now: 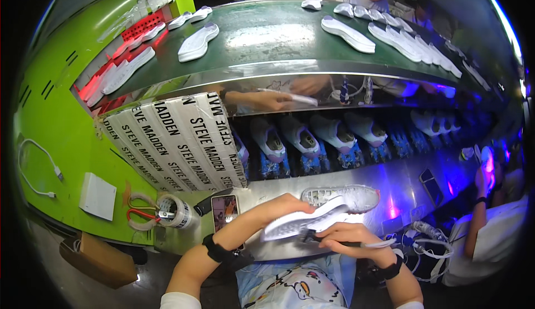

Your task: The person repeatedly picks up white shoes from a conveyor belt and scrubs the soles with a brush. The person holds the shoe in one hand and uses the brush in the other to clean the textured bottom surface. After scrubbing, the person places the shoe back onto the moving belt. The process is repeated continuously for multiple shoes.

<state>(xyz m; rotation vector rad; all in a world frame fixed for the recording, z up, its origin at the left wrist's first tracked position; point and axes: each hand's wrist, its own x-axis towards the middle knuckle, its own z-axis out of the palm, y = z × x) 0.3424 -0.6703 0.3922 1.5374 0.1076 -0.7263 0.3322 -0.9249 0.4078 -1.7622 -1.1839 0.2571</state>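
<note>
A white shoe sole (pixel 295 224) is in my left hand (pixel 285 206), whose fingers close on its far edge. The sole is tilted, and its hollow, textured inner side faces me. My right hand (pixel 352 235) grips a brush (pixel 384 243) with a pale handle. Its dark head (pixel 307 235) is at the near edge of the sole; whether it touches is hard to tell. Just beyond the sole, a light grey shoe (pixel 362 198) lies on the metal bench (pixel 267 191), partly hidden by the sole and my left hand.
Several white soles (pixel 348 35) ride on the green conveyor belt (pixel 262 16). Below it, shoes (pixel 305 142) stand in a row on a rack. A printed panel (pixel 173 142), phone (pixel 224 211), tape roll (pixel 181 211) and scissors (pixel 139 214) sit left. A co-worker's arm (pixel 478 220) is at right.
</note>
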